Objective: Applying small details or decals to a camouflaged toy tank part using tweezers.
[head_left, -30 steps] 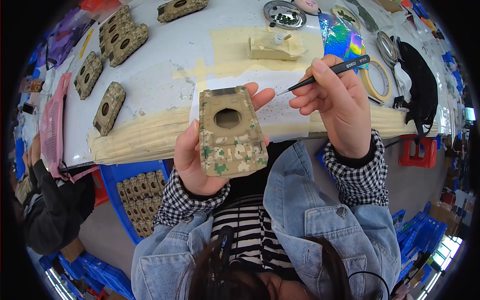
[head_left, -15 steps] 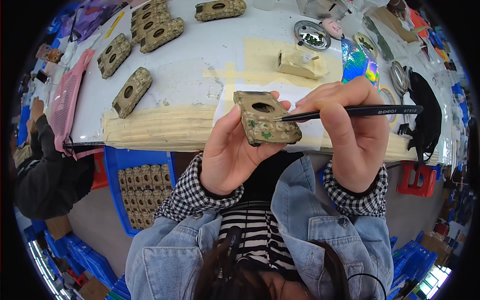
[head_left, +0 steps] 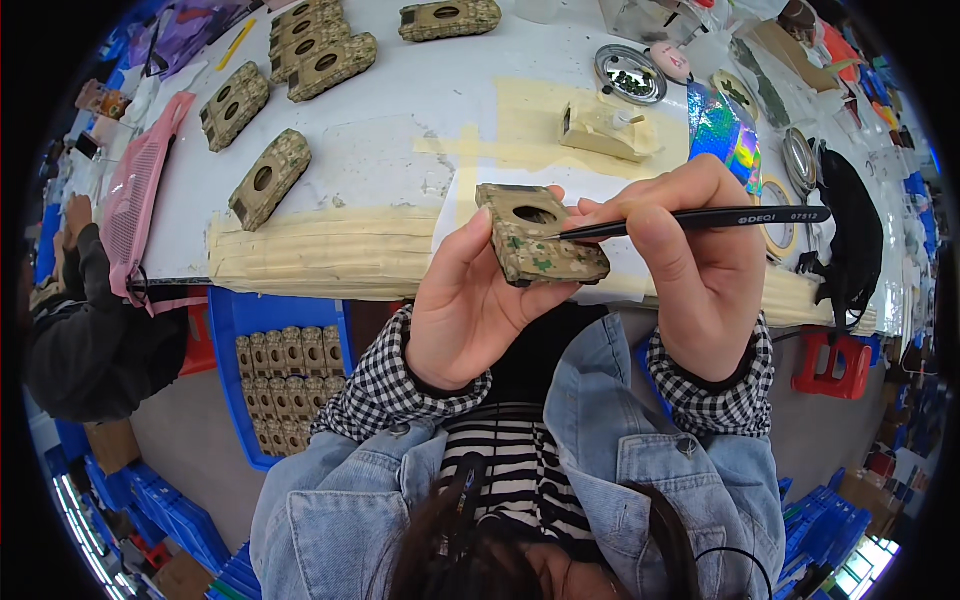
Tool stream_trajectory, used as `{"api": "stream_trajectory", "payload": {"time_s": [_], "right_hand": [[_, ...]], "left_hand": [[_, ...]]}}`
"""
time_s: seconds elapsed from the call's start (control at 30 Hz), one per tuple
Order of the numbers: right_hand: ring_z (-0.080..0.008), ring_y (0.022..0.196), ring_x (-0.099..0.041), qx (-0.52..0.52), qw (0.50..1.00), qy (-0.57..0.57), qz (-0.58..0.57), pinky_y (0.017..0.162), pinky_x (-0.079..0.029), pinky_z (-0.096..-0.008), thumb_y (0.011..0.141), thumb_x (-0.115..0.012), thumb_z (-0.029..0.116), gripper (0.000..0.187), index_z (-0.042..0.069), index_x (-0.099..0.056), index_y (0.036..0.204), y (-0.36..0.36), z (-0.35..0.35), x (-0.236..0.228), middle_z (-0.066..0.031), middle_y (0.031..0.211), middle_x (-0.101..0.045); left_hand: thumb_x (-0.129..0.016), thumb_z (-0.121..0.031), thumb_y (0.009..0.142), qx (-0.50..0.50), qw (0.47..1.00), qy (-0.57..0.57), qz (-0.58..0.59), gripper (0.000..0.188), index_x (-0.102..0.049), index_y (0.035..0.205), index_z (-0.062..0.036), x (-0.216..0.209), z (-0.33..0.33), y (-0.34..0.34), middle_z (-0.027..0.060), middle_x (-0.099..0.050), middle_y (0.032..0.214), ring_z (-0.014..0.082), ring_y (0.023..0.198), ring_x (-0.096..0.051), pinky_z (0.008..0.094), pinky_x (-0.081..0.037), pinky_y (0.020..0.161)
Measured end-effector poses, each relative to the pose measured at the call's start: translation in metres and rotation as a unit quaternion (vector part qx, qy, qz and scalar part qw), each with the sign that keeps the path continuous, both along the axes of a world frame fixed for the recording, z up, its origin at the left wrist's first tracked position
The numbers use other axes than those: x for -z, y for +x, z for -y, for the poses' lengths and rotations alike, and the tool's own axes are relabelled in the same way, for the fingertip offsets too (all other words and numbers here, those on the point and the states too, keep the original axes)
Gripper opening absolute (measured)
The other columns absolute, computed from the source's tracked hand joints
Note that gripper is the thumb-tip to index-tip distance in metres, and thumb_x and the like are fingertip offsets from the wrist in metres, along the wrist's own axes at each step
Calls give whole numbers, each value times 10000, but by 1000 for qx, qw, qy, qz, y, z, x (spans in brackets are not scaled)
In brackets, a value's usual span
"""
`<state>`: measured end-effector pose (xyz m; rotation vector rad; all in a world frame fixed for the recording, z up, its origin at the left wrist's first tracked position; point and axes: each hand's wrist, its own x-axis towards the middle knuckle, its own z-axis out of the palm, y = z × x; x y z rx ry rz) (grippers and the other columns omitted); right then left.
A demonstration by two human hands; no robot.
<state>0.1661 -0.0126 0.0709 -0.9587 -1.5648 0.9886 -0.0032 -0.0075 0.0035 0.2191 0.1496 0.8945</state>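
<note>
My left hand (head_left: 462, 315) is closed round the edges of a camouflage-patterned plastic case (head_left: 540, 250), tilted with its round opening facing up. Dark green patches show on the case's near part. Black tweezers (head_left: 700, 221) lie pinched in my right hand (head_left: 700, 265), above and right of the case. Their tips meet the case's face just below the opening; whether they hold anything is too small to tell. A sheet of white paper (head_left: 455, 215) lies on the table behind my hands.
Similar cases (head_left: 270, 180) stand about the table's left and back. A tape-covered block (head_left: 605, 132), a metal dish (head_left: 630, 58) of dark bits and a tape roll (head_left: 778, 235) are to the right. A blue crate (head_left: 232, 400) of cases sits below left. A co-worker's dark sleeve (head_left: 95, 340) shows at left.
The case has tipped slightly in my left hand. The tweezers and my right hand have shifted a little left, their tips staying at the case's face. The whole view has moved slightly.
</note>
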Motion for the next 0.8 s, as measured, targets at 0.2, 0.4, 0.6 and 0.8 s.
{"api": "stream_trajectory", "payload": {"time_s": [0.2, 0.4, 0.6, 0.8], "right_hand": [[-174, 834, -606, -1, 1000, 1, 8, 796, -459, -280, 905, -489, 101, 126, -23, -482, 882, 1, 0, 0, -132, 849, -615], [-175, 834, -610, -4, 1000, 5, 20, 789, -464, -278, 906, -486, 95, 126, -28, -489, 880, 1, -2, -1, -132, 856, -615], [-171, 831, -609, -7, 1000, 3, 6, 784, -465, -274, 907, -491, 97, 130, -31, -493, 889, 1, -2, 1, -132, 858, -616], [-169, 829, -607, -8, 1000, 2, -3, 782, -464, -273, 906, -495, 100, 131, -30, -490, 890, 0, -2, 1, -133, 862, -616]], "left_hand": [[-303, -339, 953, -1, 1000, -4, 13, 500, -310, 1300, 21, 0, 0, 1, 175, -450, 1257, 269, 1125, -504, 365, -479, 914], [-303, -334, 954, -2, 1000, -3, 14, 495, -315, 1298, 21, 2, 0, 1, 175, -451, 1255, 273, 1124, -505, 365, -480, 914], [-306, -330, 953, -4, 1000, -4, 29, 492, -315, 1298, 21, 2, 0, 2, 175, -451, 1255, 272, 1123, -506, 367, -480, 913], [-308, -326, 952, -3, 999, -13, 30, 493, -308, 1302, 21, 2, 0, 1, 177, -447, 1258, 276, 1123, -506, 372, -480, 913]]}}
